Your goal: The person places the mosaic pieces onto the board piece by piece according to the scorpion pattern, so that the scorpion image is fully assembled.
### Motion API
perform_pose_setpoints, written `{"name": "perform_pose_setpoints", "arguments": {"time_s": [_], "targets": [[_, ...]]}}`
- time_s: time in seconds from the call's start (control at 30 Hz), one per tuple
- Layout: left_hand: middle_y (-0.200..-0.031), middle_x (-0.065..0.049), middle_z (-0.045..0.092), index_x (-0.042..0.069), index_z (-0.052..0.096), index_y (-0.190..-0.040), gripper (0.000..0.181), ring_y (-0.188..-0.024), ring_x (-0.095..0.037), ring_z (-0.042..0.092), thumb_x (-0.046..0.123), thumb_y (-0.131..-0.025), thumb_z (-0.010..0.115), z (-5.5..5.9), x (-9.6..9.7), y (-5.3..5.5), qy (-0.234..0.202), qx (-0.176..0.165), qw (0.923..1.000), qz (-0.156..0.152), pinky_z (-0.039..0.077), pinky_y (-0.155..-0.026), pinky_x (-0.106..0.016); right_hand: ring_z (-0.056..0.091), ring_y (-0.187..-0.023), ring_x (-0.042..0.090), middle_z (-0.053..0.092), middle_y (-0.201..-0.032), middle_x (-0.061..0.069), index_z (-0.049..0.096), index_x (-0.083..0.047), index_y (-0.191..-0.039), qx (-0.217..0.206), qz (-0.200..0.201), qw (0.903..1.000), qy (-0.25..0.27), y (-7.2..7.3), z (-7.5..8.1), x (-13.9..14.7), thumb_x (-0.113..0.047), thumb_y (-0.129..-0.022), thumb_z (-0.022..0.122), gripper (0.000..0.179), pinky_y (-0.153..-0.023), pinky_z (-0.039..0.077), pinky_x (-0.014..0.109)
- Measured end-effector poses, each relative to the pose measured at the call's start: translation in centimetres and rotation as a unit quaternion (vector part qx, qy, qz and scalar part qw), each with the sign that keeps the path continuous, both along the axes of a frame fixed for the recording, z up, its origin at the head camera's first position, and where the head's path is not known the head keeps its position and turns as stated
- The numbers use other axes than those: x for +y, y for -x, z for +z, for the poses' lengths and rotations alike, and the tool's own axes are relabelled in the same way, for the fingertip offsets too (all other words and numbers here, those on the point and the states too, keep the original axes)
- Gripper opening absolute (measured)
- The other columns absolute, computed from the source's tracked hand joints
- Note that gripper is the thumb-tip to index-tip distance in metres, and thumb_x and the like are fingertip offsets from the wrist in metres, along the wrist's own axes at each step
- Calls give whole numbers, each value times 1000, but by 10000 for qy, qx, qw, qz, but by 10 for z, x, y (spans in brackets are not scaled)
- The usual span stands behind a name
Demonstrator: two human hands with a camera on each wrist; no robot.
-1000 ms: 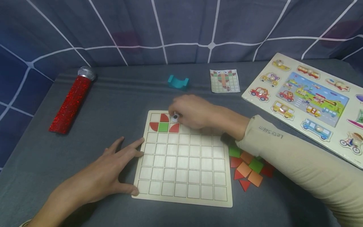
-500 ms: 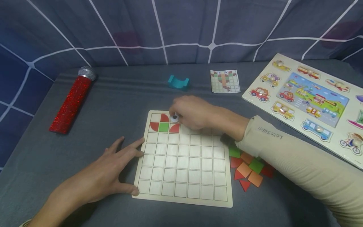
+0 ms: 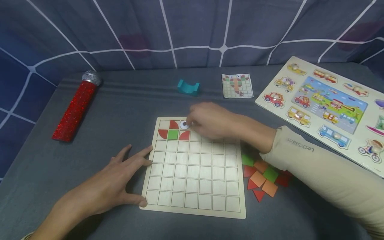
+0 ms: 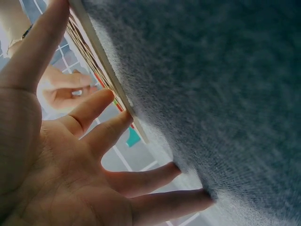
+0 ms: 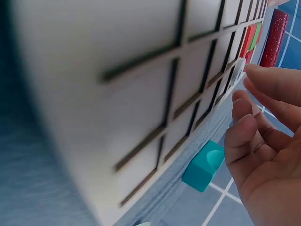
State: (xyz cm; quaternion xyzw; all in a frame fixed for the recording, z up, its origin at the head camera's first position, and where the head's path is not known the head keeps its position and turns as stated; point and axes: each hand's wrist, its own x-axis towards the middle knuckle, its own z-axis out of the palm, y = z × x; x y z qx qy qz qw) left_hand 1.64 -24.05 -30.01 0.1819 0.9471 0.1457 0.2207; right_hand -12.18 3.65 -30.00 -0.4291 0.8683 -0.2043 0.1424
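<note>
A wooden grid board (image 3: 192, 215) lies on the table with red quarter-round tiles (image 3: 184, 135) and a green square tile (image 3: 172, 134) in its top left cells. A white tile with a black dot, like an eye (image 3: 183, 125), sits in the top row, right of a red tile. My right hand (image 3: 214, 120) is just right of it, loosely bent fingertips by its edge; in the right wrist view the fingers (image 5: 242, 129) pinch nothing. With fingers spread, my left hand (image 3: 117, 181) touches the board's left edge with thumb and fingertips; two other fingertips (image 4: 204, 195) rest on the table.
Loose red, orange and green tiles (image 3: 258, 179) lie right of the board, partly under the right sleeve. Behind are a teal curved block (image 3: 188, 87) and a small pattern card (image 3: 237, 86). A vehicle puzzle (image 3: 330, 103) lies right, a red glittery microphone (image 3: 75, 110) left.
My right hand has shifted a little to the right, uncovering more of the white eye tile, which stays in its cell. My left hand has not moved.
</note>
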Motion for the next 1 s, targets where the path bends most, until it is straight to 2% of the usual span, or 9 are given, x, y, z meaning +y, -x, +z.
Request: {"name": "perform_pose_setpoints", "arguments": {"time_s": [0.13,0.3,0.5,0.6,0.8,1.0], "targets": [[-160,3,29,30,55,-131,90,-140,-55,14,52,-53,92,1,1,-1,-21,7,10000,33,21,-94,-81,60,-90,19,65,-95,4,75,-6,-107,57,1,9998,183,-9,-1,16,-6,-91,64,20,-83,50,36],[-160,4,28,30,55,-131,90,-141,-55,13,52,-53,92,1,1,-1,-18,-36,10000,78,21,-95,-81,52,-77,15,57,-82,-2,75,-11,-96,146,-3,9991,396,-19,-2,40,-3,-88,65,15,-72,46,34],[-160,4,27,29,54,-133,91,-141,-54,12,56,-53,90,1,1,0,2,-109,9999,78,20,-95,-81,58,-84,12,63,-93,-3,75,-12,-104,-49,-364,9985,412,-33,-3,70,-2,-88,66,21,-80,50,36],[-160,4,27,29,55,-132,90,-142,-54,12,55,-54,91,2,1,1,-21,-157,9998,116,20,-95,-81,57,-82,10,64,-96,-5,75,-13,-106,-148,-484,9983,287,-40,-2,83,-4,-88,69,22,-78,51,34],[-160,8,26,30,55,-131,88,-142,-53,13,54,-55,90,3,1,-1,-9,-168,9998,125,25,-94,-80,57,-86,6,63,-102,-10,74,-19,-110,-224,-546,9982,102,-55,-3,105,-8,-86,75,26,-78,52,34],[-160,8,26,30,54,-132,87,-141,-53,15,54,-57,90,4,0,-1,-18,-78,10000,52,27,-93,-80,55,-84,3,60,-99,-15,73,-22,-112,-210,-555,9982,-94,-71,-7,121,-12,-85,77,29,-74,52,32]]}}
